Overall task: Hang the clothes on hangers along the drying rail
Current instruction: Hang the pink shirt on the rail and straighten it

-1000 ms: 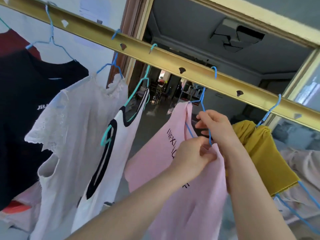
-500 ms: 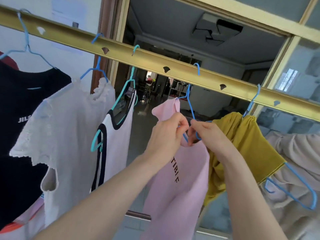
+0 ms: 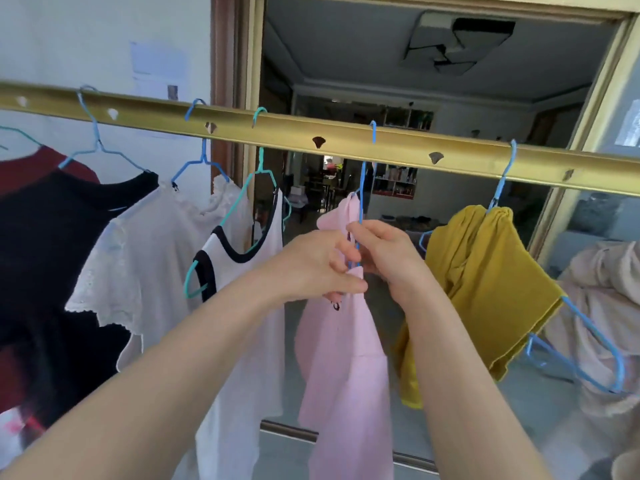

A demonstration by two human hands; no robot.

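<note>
Doorway (image 3: pixel 433 81), limp pink shirt (image 3: pixel 346 358) (wire hanger (image 3: pixel 362 188))

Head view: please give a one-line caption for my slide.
Left hand pinches a pink shirt and right hand its blue hanger, hooked over the gold drying rail beside a yellow garment.

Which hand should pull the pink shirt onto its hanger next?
The left hand, probably. It grips the pink shirt at its top edge, so it can tug the cloth along, while the right hand pinches the blue hanger, hooked on the gold rail, holding it steady.
</note>
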